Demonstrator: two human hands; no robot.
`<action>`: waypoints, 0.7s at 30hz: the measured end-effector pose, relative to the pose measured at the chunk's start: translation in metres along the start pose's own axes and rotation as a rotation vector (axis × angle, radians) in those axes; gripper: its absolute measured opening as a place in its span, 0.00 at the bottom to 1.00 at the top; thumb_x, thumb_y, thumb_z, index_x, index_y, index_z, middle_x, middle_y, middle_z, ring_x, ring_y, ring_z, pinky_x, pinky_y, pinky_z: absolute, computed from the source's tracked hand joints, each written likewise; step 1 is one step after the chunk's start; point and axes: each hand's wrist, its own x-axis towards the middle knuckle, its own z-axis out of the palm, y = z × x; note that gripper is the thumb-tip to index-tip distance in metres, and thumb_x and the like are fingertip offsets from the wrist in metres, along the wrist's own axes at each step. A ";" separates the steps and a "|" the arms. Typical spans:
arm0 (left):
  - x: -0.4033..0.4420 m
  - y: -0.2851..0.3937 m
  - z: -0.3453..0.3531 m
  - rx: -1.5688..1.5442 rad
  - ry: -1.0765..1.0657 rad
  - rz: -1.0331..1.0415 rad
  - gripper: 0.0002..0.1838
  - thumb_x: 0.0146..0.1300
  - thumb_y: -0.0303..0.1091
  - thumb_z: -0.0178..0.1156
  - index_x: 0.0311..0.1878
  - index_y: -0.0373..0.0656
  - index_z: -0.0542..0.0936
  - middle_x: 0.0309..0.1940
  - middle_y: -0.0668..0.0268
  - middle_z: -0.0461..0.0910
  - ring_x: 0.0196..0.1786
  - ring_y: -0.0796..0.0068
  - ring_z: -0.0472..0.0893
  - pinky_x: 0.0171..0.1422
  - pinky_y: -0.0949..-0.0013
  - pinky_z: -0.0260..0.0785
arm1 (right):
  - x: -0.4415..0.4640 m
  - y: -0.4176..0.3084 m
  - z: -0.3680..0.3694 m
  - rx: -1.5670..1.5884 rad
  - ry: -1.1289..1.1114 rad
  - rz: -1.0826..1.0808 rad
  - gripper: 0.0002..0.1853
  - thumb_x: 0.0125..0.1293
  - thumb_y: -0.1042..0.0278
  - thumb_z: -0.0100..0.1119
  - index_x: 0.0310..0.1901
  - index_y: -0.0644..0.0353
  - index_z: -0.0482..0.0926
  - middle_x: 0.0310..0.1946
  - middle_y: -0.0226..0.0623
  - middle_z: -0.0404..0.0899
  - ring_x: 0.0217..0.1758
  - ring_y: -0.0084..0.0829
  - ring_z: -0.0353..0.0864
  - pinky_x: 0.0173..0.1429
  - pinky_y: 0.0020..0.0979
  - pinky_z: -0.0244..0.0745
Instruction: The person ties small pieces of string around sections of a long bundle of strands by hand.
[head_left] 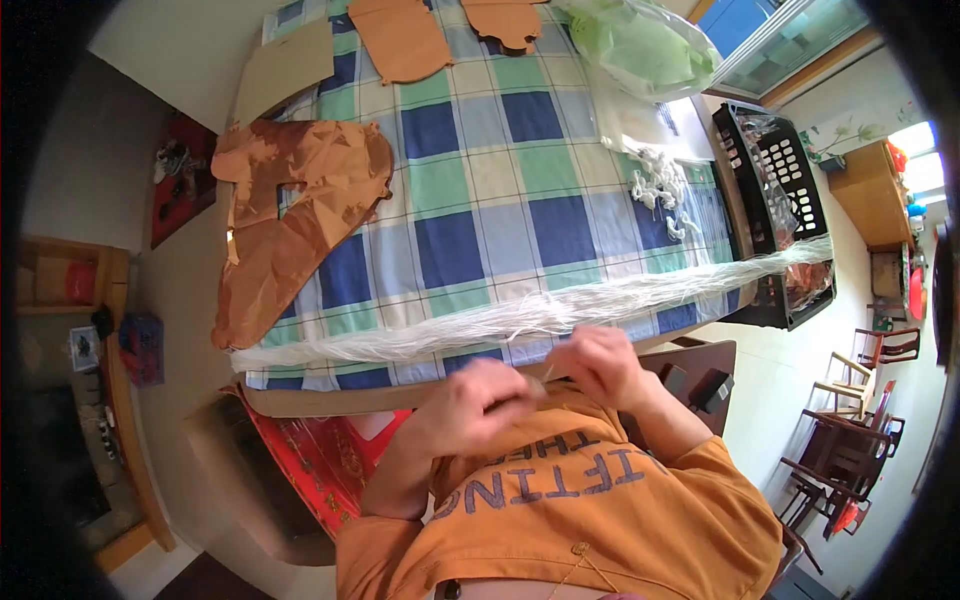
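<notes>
My left hand (485, 405) is in front of my orange shirt, just off the table's near edge. Its fingers are curled closed and slightly blurred. Close beside it, my right hand (600, 368) is also closed, fingertips pinched together. A thin pale line shows between the two hands, too fine and blurred to name; whatever the fingers hold is hidden. Right beyond both hands, a long bundle of white threads (520, 318) stretches along the table's near side. Its right end reaches over the black crate.
Brown flat sheets (300, 200) lie at left on the checked cloth (480, 190), with more brown pieces (405, 45) at the far side. White knotted cords (660, 185), a plastic bag (645, 45) and a black crate (790, 170) are at right. A red cloth (320, 450) hangs below.
</notes>
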 end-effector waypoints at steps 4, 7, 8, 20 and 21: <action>-0.002 0.031 0.004 -0.577 0.423 0.148 0.12 0.57 0.25 0.64 0.46 0.38 0.81 0.41 0.62 0.82 0.48 0.65 0.80 0.57 0.66 0.69 | -0.002 0.002 0.017 0.023 -0.078 -0.014 0.07 0.55 0.82 0.57 0.36 0.64 0.77 0.20 0.38 0.72 0.22 0.38 0.73 0.25 0.35 0.66; 0.000 0.000 0.005 -0.122 0.215 0.138 0.21 0.58 0.22 0.62 0.56 0.37 0.75 0.51 0.57 0.79 0.56 0.64 0.77 0.62 0.65 0.67 | -0.001 -0.008 0.004 0.014 -0.049 0.014 0.06 0.55 0.81 0.57 0.36 0.64 0.75 0.22 0.40 0.72 0.24 0.41 0.74 0.26 0.37 0.68; -0.005 -0.008 0.003 -0.051 0.031 0.125 0.25 0.57 0.21 0.62 0.60 0.36 0.73 0.55 0.55 0.77 0.59 0.63 0.76 0.64 0.65 0.66 | 0.000 -0.006 -0.001 -0.012 -0.014 0.039 0.06 0.56 0.81 0.57 0.36 0.64 0.75 0.22 0.40 0.72 0.24 0.42 0.74 0.27 0.37 0.68; 0.011 0.000 0.020 -0.362 0.476 0.202 0.13 0.57 0.20 0.62 0.47 0.35 0.79 0.44 0.60 0.81 0.50 0.63 0.79 0.57 0.66 0.69 | -0.003 -0.005 0.014 0.071 -0.141 0.125 0.06 0.59 0.77 0.59 0.38 0.62 0.75 0.25 0.41 0.75 0.29 0.45 0.76 0.33 0.38 0.72; 0.015 -0.004 0.022 -0.210 0.557 0.209 0.14 0.57 0.20 0.62 0.48 0.35 0.80 0.44 0.60 0.81 0.50 0.65 0.79 0.57 0.67 0.69 | -0.004 -0.008 0.013 0.047 -0.182 0.119 0.05 0.59 0.78 0.58 0.38 0.62 0.76 0.27 0.42 0.76 0.29 0.44 0.77 0.33 0.37 0.72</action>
